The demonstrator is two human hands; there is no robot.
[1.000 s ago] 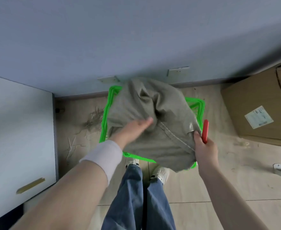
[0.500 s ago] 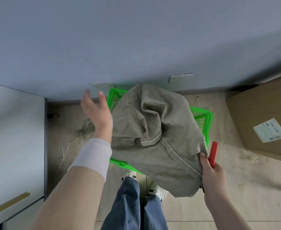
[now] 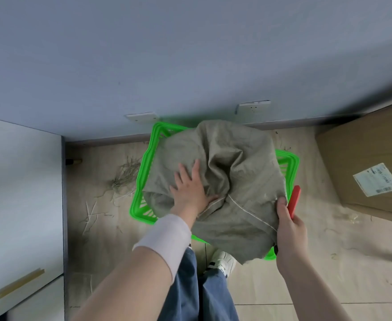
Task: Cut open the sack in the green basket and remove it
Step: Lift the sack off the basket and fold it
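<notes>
Left hand (image 3: 191, 186) is flat on the sack (image 3: 227, 181), fingers spread wide, pressing down on the crumpled cloth and not gripping anything. A white wristband (image 3: 164, 239) sits on that wrist. Right hand (image 3: 288, 224) is closed around the sack's near right edge, pinching the cloth where a pale stitched seam runs, and it's also got a red-handled cutter (image 3: 294, 201) tucked in the same fist, red part sticking up past the thumb. Can't see the blade.

The sack is a big grey-tan lump sitting in the green basket (image 3: 144, 179), spilling over the basket's near rim. The basket is on the floor right up against the wall. Left of the basket there's a scatter of loose fibres (image 3: 123, 179), further left a white cabinet (image 3: 21, 205). Right of the basket, a cardboard box (image 3: 364, 163) with a label.
</notes>
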